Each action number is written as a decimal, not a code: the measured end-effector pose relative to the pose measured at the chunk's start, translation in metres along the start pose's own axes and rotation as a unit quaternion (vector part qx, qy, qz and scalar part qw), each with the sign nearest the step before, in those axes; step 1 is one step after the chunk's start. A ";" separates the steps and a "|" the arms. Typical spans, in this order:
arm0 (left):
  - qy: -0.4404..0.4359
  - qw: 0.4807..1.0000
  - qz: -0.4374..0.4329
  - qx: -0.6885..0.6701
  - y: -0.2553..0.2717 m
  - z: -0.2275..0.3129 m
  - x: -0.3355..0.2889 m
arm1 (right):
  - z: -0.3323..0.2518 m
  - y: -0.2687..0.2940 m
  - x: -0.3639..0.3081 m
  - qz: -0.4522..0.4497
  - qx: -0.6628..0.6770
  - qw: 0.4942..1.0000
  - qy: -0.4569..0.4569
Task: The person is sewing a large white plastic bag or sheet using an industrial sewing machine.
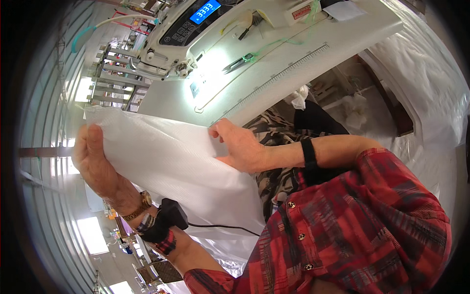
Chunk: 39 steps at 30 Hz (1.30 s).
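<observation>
A white, finely textured sheet [166,152] stretches between my hands and drapes down in front of me. My left hand [93,154] is closed on its upper left corner, thumb on the near side. At the sheet's right edge, my right hand [240,147] has its fingers curled around the material; part of that grip is hidden. Just beyond, an industrial sewing machine [166,54] stands with its lamp lighting the needle area. Dark-bladed thread snips [238,63] lie on the pale machine table [293,44], tied to a green strand.
A ruler scale [274,76] runs along the table's near edge. Yellow-handled tool pieces [247,27] lie farther back. Clear plastic sheeting [421,63] covers something at right. A black box [171,214] on my left forearm trails a black cable [225,227]. Metal racks [120,78] stand at far left.
</observation>
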<state>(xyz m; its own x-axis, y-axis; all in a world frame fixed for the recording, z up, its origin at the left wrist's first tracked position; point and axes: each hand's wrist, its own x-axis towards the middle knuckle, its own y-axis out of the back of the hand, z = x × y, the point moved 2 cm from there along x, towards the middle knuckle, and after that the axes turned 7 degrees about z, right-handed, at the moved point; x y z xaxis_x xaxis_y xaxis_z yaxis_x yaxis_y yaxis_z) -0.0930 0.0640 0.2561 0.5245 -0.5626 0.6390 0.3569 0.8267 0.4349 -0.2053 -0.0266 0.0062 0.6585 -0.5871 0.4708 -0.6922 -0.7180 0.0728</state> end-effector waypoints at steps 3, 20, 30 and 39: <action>-0.010 1.000 -0.001 0.001 -0.004 -0.001 0.003 | -0.004 0.000 0.005 0.037 0.022 0.998 0.043; -0.018 0.996 0.062 0.059 -0.023 -0.047 0.013 | 0.028 0.149 0.053 0.048 -0.169 0.982 0.075; -0.027 0.999 0.004 0.028 -0.074 -0.033 0.008 | -0.023 0.095 0.065 -0.088 0.107 0.990 0.008; -0.041 0.999 -0.028 0.000 -0.077 -0.050 0.011 | -0.022 0.070 0.048 -0.321 0.531 0.778 -0.095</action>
<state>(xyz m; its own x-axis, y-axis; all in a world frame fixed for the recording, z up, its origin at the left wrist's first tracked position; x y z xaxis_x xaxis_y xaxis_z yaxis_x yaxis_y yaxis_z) -0.0759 -0.0055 0.1975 0.4390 -0.6068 0.6626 0.3846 0.7934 0.4718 -0.2289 -0.0967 0.0534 0.8700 0.0489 0.4907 0.3660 -0.7307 -0.5762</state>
